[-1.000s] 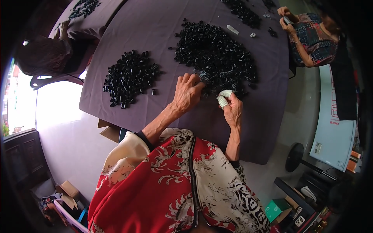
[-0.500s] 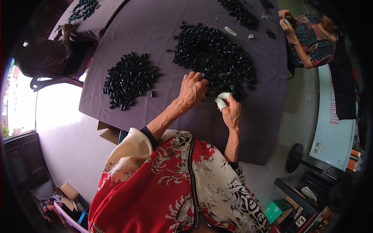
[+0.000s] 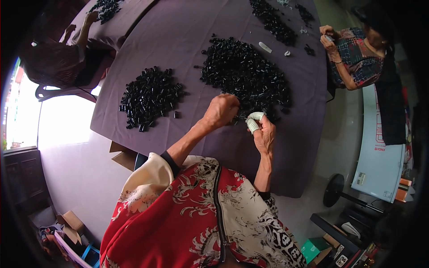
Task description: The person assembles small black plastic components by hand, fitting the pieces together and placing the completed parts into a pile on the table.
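Observation:
A large heap of small black glossy cylinder-shaped pieces (image 3: 250, 67) lies on the table before me. At its near edge is my left hand (image 3: 222, 110), slightly smeared by motion, its fingers curled in; what they hold is hidden. Just to the right, my right hand (image 3: 263, 134) wears pale ribbed covers (image 3: 255, 119) on thumb and forefinger. These two fingertips are brought together in a pinch, and anything between them is too small to make out. A smaller heap of the same pieces (image 3: 152, 96) sits to the left, with one loose piece (image 3: 176, 115) beside it.
Purple-grey cloth covers the table (image 3: 295, 161). A pale finger cover (image 3: 265, 47) and a small white bit (image 3: 287, 53) lie beyond the heap, near more black pieces (image 3: 272, 20). One person (image 3: 357, 58) sits at the right, another (image 3: 53, 62) at the far left.
The whole view has shifted a little, so the heaps appear lower. My left hand has drawn slightly nearer to my right. The far-left person's arm has stretched out to their pile.

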The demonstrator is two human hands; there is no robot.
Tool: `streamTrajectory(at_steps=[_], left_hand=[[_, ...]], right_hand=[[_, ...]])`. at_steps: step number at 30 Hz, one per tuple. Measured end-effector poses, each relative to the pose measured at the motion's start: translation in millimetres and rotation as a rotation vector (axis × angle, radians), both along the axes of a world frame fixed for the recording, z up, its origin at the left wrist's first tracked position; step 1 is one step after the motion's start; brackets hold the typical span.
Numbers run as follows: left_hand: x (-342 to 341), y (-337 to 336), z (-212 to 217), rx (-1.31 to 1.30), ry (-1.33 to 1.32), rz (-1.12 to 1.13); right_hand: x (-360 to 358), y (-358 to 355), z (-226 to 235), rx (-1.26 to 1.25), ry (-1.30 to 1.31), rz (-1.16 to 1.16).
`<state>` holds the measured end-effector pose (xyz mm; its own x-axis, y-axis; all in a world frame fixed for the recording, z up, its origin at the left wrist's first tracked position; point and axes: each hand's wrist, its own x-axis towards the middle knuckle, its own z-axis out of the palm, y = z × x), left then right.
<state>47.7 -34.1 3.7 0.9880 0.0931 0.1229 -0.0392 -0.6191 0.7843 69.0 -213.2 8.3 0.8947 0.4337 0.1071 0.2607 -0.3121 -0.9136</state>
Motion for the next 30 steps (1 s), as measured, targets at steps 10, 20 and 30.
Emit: streamTrajectory(at_steps=[10,20,30], left_hand=[[-14.7,9.9,21.0,-1.348,0.124,0.005],[-18.8,9.3,27.3,-1.462,0.107,-0.038],[-20.8,-0.1,38.5,-0.723,-0.009,0.068]], right_hand=[[13.3,32.4,41.9,0.147,-0.084,0.031],[13.9,39.8,51.6,0.151,-0.14,0.06],[12.3,46.0,55.6,0.05,-0.386,0.06]])
